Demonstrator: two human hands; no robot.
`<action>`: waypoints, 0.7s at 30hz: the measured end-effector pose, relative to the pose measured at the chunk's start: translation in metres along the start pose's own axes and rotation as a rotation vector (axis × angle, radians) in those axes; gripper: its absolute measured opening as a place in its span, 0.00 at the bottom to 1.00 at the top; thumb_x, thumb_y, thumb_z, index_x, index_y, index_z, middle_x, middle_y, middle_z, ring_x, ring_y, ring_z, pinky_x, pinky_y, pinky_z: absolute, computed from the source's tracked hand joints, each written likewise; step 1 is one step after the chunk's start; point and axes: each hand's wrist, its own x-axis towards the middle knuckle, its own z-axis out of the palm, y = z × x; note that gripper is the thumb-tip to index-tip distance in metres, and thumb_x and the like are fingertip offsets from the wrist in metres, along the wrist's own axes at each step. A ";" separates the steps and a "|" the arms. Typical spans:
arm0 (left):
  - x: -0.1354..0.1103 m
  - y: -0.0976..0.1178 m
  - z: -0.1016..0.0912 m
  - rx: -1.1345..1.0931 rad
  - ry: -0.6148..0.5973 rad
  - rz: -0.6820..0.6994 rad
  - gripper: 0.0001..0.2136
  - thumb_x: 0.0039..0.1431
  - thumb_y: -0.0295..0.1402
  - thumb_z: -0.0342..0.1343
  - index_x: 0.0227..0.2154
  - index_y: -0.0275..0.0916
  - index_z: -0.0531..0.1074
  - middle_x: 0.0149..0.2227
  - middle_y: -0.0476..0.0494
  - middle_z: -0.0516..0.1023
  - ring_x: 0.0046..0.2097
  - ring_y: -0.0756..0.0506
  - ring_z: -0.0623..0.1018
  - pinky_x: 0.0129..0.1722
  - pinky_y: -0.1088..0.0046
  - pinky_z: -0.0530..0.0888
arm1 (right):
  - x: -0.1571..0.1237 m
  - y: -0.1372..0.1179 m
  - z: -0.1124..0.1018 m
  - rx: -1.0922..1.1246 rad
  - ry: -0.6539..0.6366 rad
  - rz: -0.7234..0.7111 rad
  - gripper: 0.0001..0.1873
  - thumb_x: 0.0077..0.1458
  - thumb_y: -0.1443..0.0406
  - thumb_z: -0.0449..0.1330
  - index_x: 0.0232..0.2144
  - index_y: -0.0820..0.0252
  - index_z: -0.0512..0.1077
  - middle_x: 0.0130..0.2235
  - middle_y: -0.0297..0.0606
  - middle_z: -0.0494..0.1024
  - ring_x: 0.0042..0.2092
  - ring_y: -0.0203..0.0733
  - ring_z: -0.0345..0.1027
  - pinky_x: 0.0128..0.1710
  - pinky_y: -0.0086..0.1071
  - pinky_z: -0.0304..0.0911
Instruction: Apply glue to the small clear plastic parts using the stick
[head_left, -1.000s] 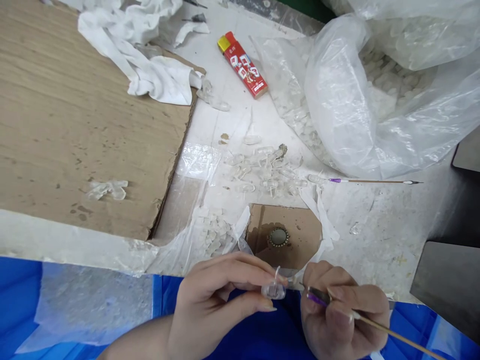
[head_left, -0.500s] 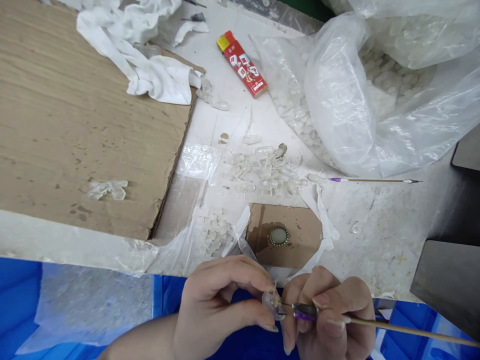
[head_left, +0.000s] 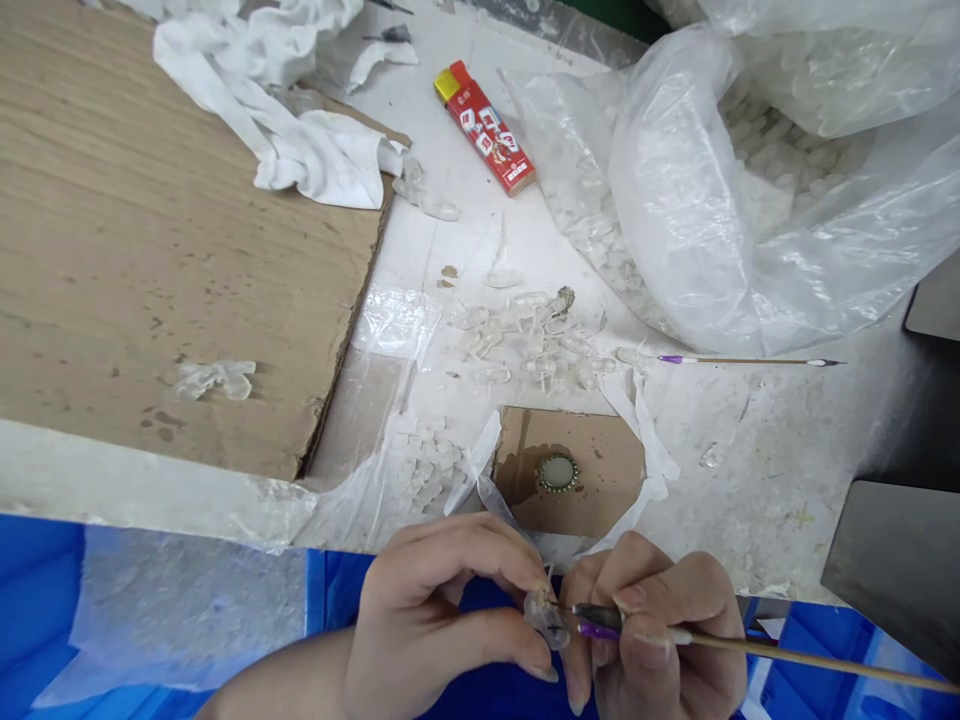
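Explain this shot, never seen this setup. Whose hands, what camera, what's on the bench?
There's no machine here. These are a person's own bare hands, seen from a single camera worn on the head, looking forward and down.

The left hand pinches a small clear piece between finger and thumb. The right hand holds a thin wooden-handled tool with a purple band, its metal tip at that piece.

On the white-crusted bench are a cardboard sheet, a white cloth and a plastic bag full of similar clear pieces. Loose clear pieces lie in front of the bag, beside a second wooden-handled tool. There is also a red and yellow box and a brown card bearing a round metal-rimmed piece.
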 end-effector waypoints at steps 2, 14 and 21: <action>-0.001 -0.001 0.000 0.007 -0.005 0.005 0.13 0.58 0.42 0.72 0.26 0.40 0.80 0.22 0.47 0.86 0.21 0.48 0.84 0.22 0.81 0.81 | 0.001 0.000 0.001 0.014 0.006 -0.008 0.05 0.73 0.62 0.54 0.41 0.51 0.69 0.27 0.24 0.58 0.14 0.26 0.47 0.08 0.19 0.44; -0.002 0.000 0.000 -0.035 -0.011 -0.017 0.11 0.56 0.39 0.74 0.27 0.39 0.82 0.23 0.45 0.87 0.21 0.46 0.85 0.23 0.79 0.83 | 0.006 0.000 -0.002 0.094 0.052 -0.039 0.07 0.73 0.63 0.55 0.44 0.52 0.74 0.26 0.24 0.58 0.11 0.24 0.43 0.04 0.21 0.38; 0.000 0.001 0.004 -0.203 0.023 -0.064 0.06 0.56 0.35 0.75 0.30 0.39 0.86 0.24 0.44 0.88 0.23 0.46 0.86 0.22 0.81 0.82 | 0.013 0.002 -0.030 -0.045 0.105 -0.180 0.10 0.72 0.65 0.58 0.47 0.53 0.80 0.24 0.27 0.65 0.18 0.32 0.58 0.11 0.24 0.59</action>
